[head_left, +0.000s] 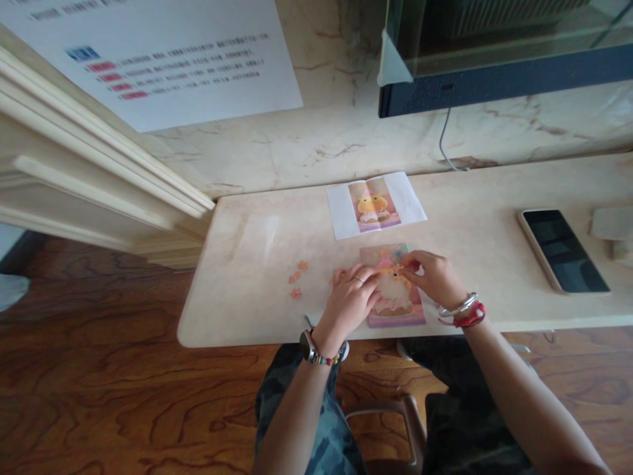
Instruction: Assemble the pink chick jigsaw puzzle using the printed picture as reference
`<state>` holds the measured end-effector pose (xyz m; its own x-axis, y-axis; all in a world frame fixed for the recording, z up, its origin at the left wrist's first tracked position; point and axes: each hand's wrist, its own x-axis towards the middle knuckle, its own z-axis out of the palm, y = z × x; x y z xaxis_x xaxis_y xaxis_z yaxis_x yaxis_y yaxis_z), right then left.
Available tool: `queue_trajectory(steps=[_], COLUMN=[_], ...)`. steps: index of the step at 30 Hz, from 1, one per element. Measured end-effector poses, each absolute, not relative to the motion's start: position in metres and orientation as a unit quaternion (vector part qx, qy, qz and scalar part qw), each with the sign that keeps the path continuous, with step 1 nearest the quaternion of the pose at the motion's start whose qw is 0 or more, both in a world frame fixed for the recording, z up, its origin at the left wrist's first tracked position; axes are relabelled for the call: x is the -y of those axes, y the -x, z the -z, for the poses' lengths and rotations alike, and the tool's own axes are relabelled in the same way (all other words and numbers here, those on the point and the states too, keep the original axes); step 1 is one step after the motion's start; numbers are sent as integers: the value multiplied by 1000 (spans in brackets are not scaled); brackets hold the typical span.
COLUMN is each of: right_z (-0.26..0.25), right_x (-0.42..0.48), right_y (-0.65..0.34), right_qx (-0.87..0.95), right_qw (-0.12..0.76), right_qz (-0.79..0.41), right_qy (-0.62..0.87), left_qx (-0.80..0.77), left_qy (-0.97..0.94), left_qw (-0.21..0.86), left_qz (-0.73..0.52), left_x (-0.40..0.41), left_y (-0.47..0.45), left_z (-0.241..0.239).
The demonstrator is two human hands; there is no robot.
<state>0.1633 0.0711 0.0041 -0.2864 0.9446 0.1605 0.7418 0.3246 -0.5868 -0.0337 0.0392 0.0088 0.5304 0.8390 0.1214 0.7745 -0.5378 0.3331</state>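
A small jigsaw puzzle (396,320) with a pink and purple border lies on the table, with a pale bare area in its middle. My left hand (352,295) rests over its left side, fingers stretched out and lying nearly flat. Thumb and fingertips of my right hand (434,274) pinch a small yellow-orange puzzle piece at the upper right part of the puzzle; the fingers partly hide it. Left of my left hand lie several loose orange puzzle pieces (295,293). More pieces show partly behind its knuckles.
A creased paper with a printed picture (378,204) lies behind the puzzle. To the right is a phone (566,251), with a pale object (613,223) beyond it. A dark-framed screen (494,82) hangs above, its cable (444,142) reaching the table. A stool (413,422) stands below.
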Motion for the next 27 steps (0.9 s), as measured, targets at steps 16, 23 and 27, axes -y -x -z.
queue_trajectory(steps=[16,23,27], right_z=[-1,-2,-2], right_x=[-69,-69,-69], right_y=[-164,-160,-160], right_qx=[674,689,684], right_qw=[278,270,256], right_qz=[-310,-266,-277], right_qy=[610,618,625], left_qx=[-479,-480,-483], left_qy=[-859,-854,-854], left_qw=[105,127,124], left_qz=[-149,-154,-147], left_x=[-36,-37,-38], left_y=[28,30,29], left_z=[-6,-6,-7])
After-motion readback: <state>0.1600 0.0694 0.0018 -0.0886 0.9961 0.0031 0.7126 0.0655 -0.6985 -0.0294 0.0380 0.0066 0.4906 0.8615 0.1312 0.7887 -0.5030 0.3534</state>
